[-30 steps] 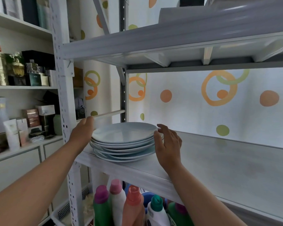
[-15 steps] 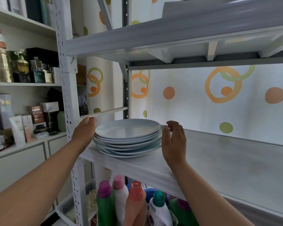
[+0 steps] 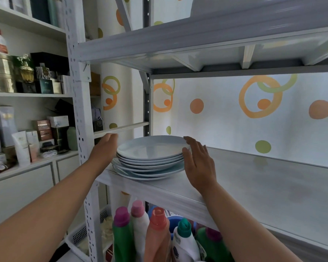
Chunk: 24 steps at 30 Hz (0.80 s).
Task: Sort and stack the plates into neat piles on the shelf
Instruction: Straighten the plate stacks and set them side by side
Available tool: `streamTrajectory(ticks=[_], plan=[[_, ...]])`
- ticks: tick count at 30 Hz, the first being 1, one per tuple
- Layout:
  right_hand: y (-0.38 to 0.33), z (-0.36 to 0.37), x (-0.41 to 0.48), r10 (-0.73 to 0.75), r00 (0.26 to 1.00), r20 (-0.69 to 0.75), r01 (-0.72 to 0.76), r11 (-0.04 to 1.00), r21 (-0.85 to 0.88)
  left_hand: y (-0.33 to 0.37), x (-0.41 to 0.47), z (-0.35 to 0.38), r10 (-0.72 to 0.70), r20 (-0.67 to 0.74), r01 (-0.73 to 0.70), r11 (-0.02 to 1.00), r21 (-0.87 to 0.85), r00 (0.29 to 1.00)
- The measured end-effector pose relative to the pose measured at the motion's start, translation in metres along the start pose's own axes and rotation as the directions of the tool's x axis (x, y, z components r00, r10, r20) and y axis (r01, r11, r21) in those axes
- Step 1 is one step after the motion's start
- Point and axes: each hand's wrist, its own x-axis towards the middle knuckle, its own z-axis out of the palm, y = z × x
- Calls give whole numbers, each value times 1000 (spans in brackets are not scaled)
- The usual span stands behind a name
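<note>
A pile of several pale blue plates [image 3: 150, 157] stands at the left end of the white shelf [image 3: 254, 186]. The upper plates sit squarely on each other, while the lower ones stick out a little to the left and front. My left hand [image 3: 104, 150] presses flat against the pile's left side with straight fingers. My right hand [image 3: 197, 161] presses its open palm and fingers against the pile's right rim. Neither hand curls round a plate.
A perforated white upright [image 3: 80, 110] stands just left of the pile, and another shelf [image 3: 197, 40] hangs overhead. Detergent bottles [image 3: 150, 233] crowd the level below. A side cabinet [image 3: 23, 129] with boxes and bottles lies to the left. Bare shelf stretches right of the plates.
Both hands have stayed at the pile's sides. The right hand's fingers have straightened against the rim. The upper plates now sit more in line.
</note>
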Motion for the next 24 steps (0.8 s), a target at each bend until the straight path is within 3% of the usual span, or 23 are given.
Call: streamTrajectory(ticks=[6, 9, 11, 19, 24], plan=[[2, 1, 1, 43, 997, 57, -45, 998, 36, -3, -4, 0, 12, -1, -12, 999, -37, 1000], [2, 1, 1, 109, 987, -115, -106, 994, 30, -8, 0, -3, -41, -46, 39, 999, -34, 998], [1, 0, 1, 118, 982, -149, -113, 993, 41, -9, 2, -5, -68, -23, 66, 996, -54, 997], [-5, 0, 1, 106, 987, -124, -100, 994, 49, -2, -6, -9, -144, 3, 142, 973, -183, 990], [-5, 5, 2, 61, 998, 4, -61, 997, -57, -5, -2, -2, -198, 17, 194, 935, -298, 980]])
